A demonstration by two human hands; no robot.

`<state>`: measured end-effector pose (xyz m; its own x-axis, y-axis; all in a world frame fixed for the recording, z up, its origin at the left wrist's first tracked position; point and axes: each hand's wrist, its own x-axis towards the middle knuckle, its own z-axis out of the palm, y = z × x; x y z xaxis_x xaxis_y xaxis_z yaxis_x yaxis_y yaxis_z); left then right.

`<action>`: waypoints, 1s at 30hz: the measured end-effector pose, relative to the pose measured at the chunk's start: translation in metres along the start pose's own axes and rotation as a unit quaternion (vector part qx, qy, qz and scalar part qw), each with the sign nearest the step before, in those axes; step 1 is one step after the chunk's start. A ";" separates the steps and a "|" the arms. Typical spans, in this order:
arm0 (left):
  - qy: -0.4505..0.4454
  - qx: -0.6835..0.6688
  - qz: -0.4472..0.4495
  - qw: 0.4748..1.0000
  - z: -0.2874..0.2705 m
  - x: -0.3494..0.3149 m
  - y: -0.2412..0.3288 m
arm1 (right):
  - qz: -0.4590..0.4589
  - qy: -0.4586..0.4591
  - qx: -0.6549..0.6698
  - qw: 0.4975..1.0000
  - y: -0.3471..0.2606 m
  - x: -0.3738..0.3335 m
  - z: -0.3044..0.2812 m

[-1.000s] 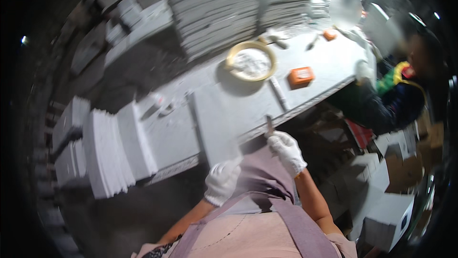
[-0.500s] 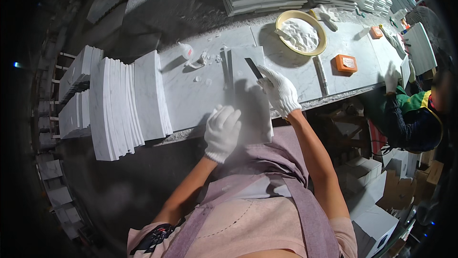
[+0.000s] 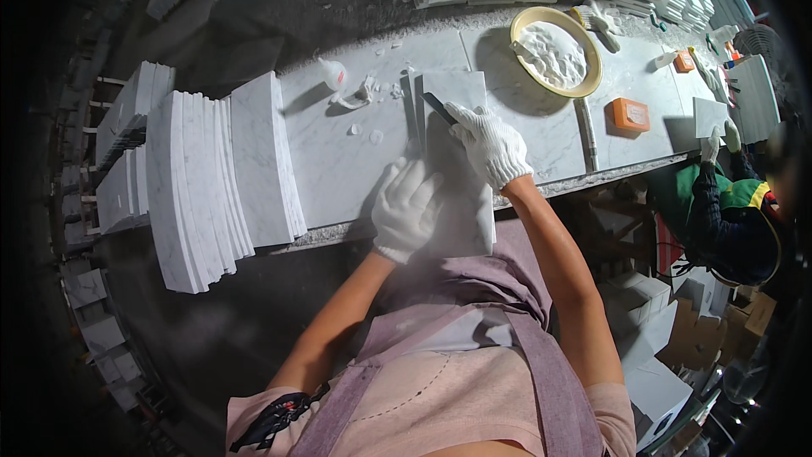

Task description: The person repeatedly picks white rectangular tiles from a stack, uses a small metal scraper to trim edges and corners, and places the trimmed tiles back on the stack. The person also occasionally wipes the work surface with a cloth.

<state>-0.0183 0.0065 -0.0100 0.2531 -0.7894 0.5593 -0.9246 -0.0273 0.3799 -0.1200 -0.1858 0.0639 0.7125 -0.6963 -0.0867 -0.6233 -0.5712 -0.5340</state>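
Note:
A white stone tile (image 3: 455, 203) lies lengthwise in front of me, its near end past the table edge. My right hand (image 3: 491, 146), in a white knitted glove, is closed on a dark flat scraper blade (image 3: 438, 108) held over the tile's upper part. My left hand (image 3: 407, 210), gloved too, is at the tile's left edge with its fingers loosely stretched and a little blurred; I see nothing held in it. Beyond that hand, a narrow strip (image 3: 415, 106) lies along the tile's left side. Whitish dust hazes the tile near my left hand.
Upright tiles (image 3: 199, 186) stand in a row at left. A small white bottle (image 3: 332, 74) and crumpled scraps (image 3: 362, 95) lie on the table. Right of my tile are a yellow bowl (image 3: 597, 72) of white powder and an orange box (image 3: 631, 114). A co-worker (image 3: 719, 212) handles a small tile at right.
My left hand's fingers have straightened from a looser curl and moved slightly right. The scraper has shifted a little toward the tile's left edge. The co-worker's hands now hold a pale tile upright.

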 end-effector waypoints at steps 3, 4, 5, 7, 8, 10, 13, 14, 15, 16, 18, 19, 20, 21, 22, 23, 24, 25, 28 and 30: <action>0.001 0.007 -0.002 1.000 0.001 -0.002 -0.001 | 0.015 -0.021 -0.006 1.000 -0.002 0.006 0.002; -0.008 0.006 -0.008 1.000 0.002 -0.002 -0.002 | 0.018 -0.024 -0.009 1.000 -0.002 0.008 0.002; -0.009 0.003 -0.006 1.000 0.002 -0.002 -0.002 | 0.015 -0.025 -0.008 1.000 -0.003 0.009 0.002; -0.009 0.003 -0.004 1.000 0.003 -0.003 -0.003 | 0.015 -0.035 -0.021 0.999 -0.003 0.010 0.002; -0.008 0.005 -0.006 1.000 0.003 -0.003 -0.003 | 0.012 -0.039 -0.027 0.999 -0.003 0.010 0.002; -0.009 0.005 -0.008 1.000 0.004 -0.002 -0.003 | 0.010 -0.021 -0.023 0.999 -0.003 0.011 0.002; -0.014 -0.006 -0.010 1.000 0.003 -0.001 -0.003 | 0.007 -0.017 -0.025 1.000 -0.003 0.012 0.003; -0.016 -0.014 -0.011 1.000 0.003 -0.001 -0.004 | 0.004 -0.022 -0.026 0.999 -0.003 0.013 0.004; -0.017 -0.021 -0.011 1.000 0.003 0.000 -0.003 | 0.004 -0.022 -0.030 0.999 -0.003 0.014 0.004; -0.017 -0.020 -0.010 1.000 0.003 0.001 -0.003 | 0.003 -0.024 -0.033 0.999 -0.002 0.015 0.005; -0.017 -0.019 -0.006 1.000 0.002 0.002 -0.003 | 0.000 -0.022 -0.037 0.999 -0.002 0.017 0.006; -0.014 -0.023 -0.005 1.000 0.001 0.003 -0.003 | -0.004 -0.018 -0.037 0.999 -0.002 0.017 0.007; -0.011 -0.027 -0.002 1.000 0.001 0.003 -0.003 | -0.009 -0.016 -0.033 0.999 -0.002 0.017 0.007; -0.006 -0.035 -0.005 0.999 0.000 0.004 -0.002 | -0.008 -0.017 -0.038 0.999 -0.002 0.018 0.008; -0.006 -0.032 -0.001 0.999 0.000 0.005 -0.002 | -0.009 -0.018 -0.039 0.999 -0.002 0.018 0.009; -0.004 -0.033 -0.002 0.999 0.000 0.006 -0.002 | -0.007 -0.020 -0.040 0.999 -0.001 0.018 0.009; -0.003 -0.034 -0.001 0.999 -0.001 0.006 -0.001 | -0.012 -0.021 -0.040 0.999 -0.001 0.017 0.010; -0.003 -0.033 -0.003 0.999 -0.001 0.007 -0.001 | -0.013 -0.023 -0.038 0.999 0.000 0.017 0.010; -0.003 -0.033 -0.001 0.999 -0.001 0.007 -0.001 | -0.017 -0.021 -0.040 0.999 0.002 0.015 0.012; 0.003 -0.034 0.005 0.999 -0.001 0.007 -0.001 | -0.016 -0.022 -0.041 0.999 0.004 0.014 0.013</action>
<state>-0.0149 0.0012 -0.0058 0.2455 -0.7854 0.5682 -0.9056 0.0234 0.4236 -0.1080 -0.1918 0.0494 0.7449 -0.6583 -0.1083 -0.6230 -0.6284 -0.4659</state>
